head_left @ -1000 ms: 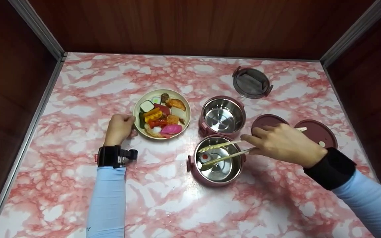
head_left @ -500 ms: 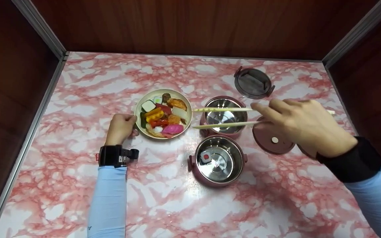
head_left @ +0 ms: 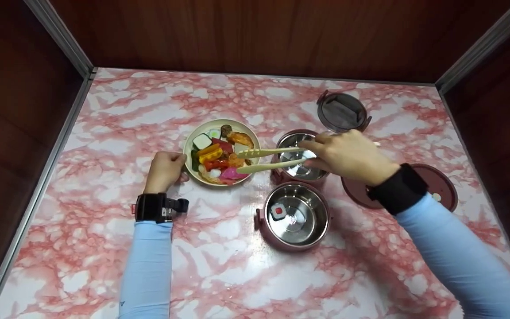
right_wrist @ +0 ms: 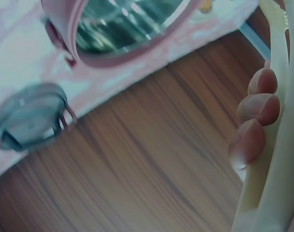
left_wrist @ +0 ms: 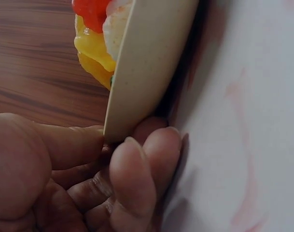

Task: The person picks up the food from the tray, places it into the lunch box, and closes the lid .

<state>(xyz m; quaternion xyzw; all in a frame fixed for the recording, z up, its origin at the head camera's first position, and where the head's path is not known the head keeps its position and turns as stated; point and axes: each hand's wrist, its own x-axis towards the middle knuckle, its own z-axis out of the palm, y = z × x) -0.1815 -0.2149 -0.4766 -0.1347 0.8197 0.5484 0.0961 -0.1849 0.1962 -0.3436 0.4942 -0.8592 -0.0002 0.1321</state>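
My left hand [head_left: 165,172] pinches the left rim of a cream plate [left_wrist: 154,53] between thumb and fingers. Toy-like food pieces crowd the plate, among them a yellow piece [head_left: 210,154] and a pink one [head_left: 233,173]. In my right hand [head_left: 345,155] I hold pale tongs [head_left: 270,167], their tips parted over the plate's right side with nothing clearly between them. Below that hand stands the farther steel-lined pot [head_left: 283,138], partly covered. Inside the nearer pot [head_left: 269,235] lies a sushi roll piece [head_left: 278,211] with a red centre, against the left wall.
A dark translucent lid [head_left: 342,111] with a handle lies behind the pots. To the right are two maroon lids; the right one [head_left: 436,179] is plainer to see, the other [head_left: 361,195] is partly under my right arm. Wooden panels [head_left: 255,35] wall the marbled table.
The tongs have left the nearer pot, where the sushi roll piece stays, and moved up and left over the plate's right side. My left hand keeps its hold on the plate.
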